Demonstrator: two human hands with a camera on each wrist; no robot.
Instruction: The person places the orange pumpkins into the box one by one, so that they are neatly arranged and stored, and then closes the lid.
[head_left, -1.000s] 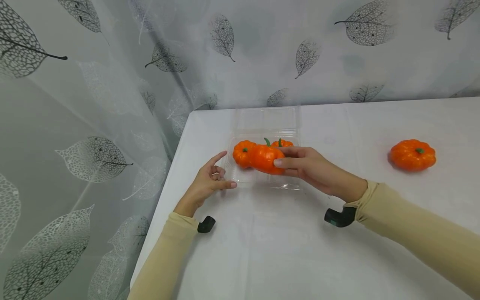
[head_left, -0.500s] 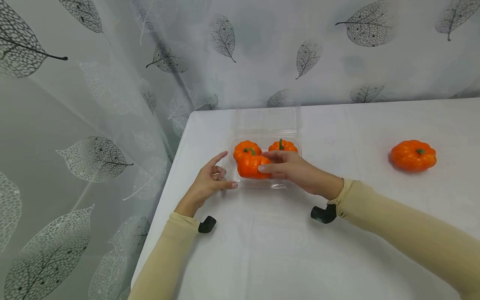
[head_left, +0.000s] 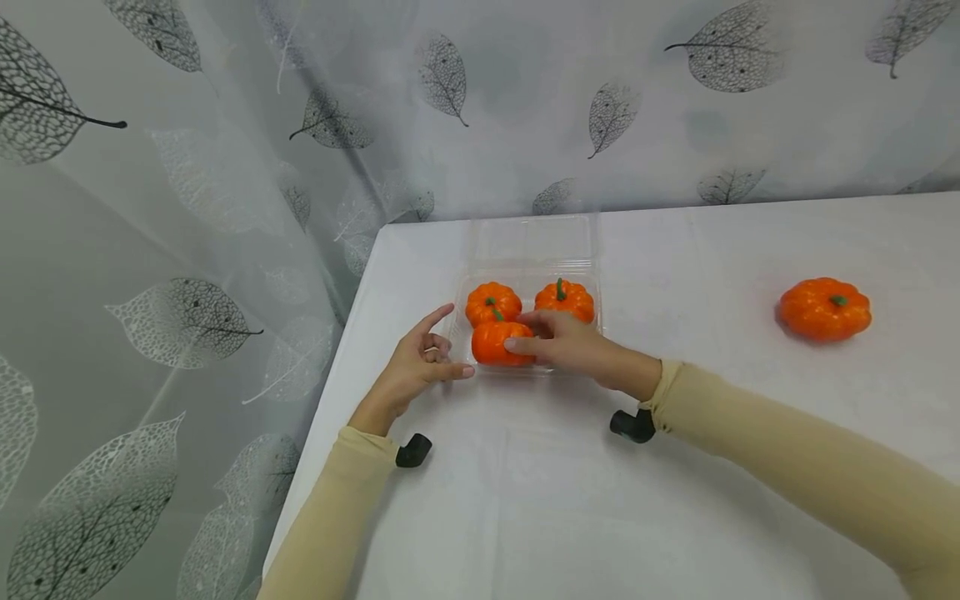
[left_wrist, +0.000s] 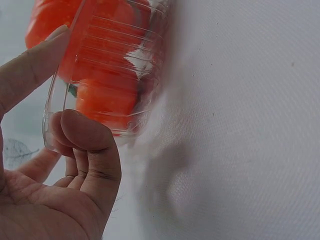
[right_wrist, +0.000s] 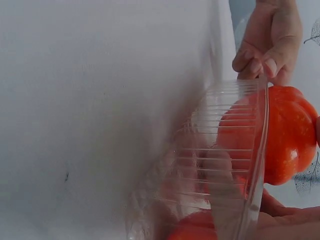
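A clear plastic clamshell box lies with its lid folded back. My right hand grips a small orange pumpkin with a green stem, low in the box's front left part. Behind it sit two more pumpkins, one at the back left and one at the back right. At the box's front left corner my left hand holds the rim, its index finger stretched along the side. Seen from the left wrist, the thumb is against the ribbed wall. The right fingertips are partly hidden behind the pumpkin.
Another orange pumpkin stands far off to the right on the white tablecloth. A leaf-patterned sheer curtain hangs behind the table and along its left side.
The right hand has carried its pumpkin left, toward the front, and down into the box, uncovering the back right pumpkin. The left hand stays at the box's corner.
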